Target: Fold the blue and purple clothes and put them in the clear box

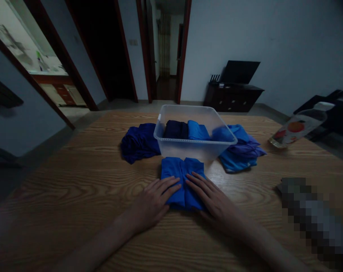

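Head view: a wooden table (75,196) in a dim room.
Left hand (154,202): flat, fingers spread a little, fingertips pressing the left side of the folded blue cloth (182,181).
Right hand (212,198): flat, fingers slightly apart, lying on the cloth's right side.
Folded blue cloth: near centre, just in front of the clear plastic bin (194,149).
Bin contents: a dark folded piece (175,129) left, a blue one (197,131) beside it.
Left of bin: dark blue heap (137,143).
Right of bin: blue pile (242,153).
Far right: printed pouch (297,128).
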The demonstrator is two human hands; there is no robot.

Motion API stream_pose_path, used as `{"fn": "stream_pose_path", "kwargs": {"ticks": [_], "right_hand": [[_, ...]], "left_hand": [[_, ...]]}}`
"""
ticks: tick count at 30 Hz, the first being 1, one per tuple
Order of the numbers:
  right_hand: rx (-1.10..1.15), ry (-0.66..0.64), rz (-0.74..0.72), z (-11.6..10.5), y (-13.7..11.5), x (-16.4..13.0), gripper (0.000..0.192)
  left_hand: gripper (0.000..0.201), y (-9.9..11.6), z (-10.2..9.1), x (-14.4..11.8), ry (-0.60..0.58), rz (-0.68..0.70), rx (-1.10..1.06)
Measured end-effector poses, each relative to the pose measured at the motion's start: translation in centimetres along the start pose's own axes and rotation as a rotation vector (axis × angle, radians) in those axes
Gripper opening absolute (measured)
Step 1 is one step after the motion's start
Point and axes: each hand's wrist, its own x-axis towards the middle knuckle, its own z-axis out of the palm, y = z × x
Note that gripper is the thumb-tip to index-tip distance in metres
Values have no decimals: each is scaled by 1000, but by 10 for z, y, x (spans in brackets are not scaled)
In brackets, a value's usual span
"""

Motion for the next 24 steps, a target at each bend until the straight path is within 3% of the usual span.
{"fn": "stream_pose_path", "kwargs": {"ticks": [16, 24], "right_hand": [[-4, 42, -11, 5, -1, 3, 92], [14, 47, -4, 7, 0, 1, 93]], "left_hand": [[82, -4, 4, 1, 24, 3, -31], [85, -6, 4, 2, -17, -4, -14]]}}
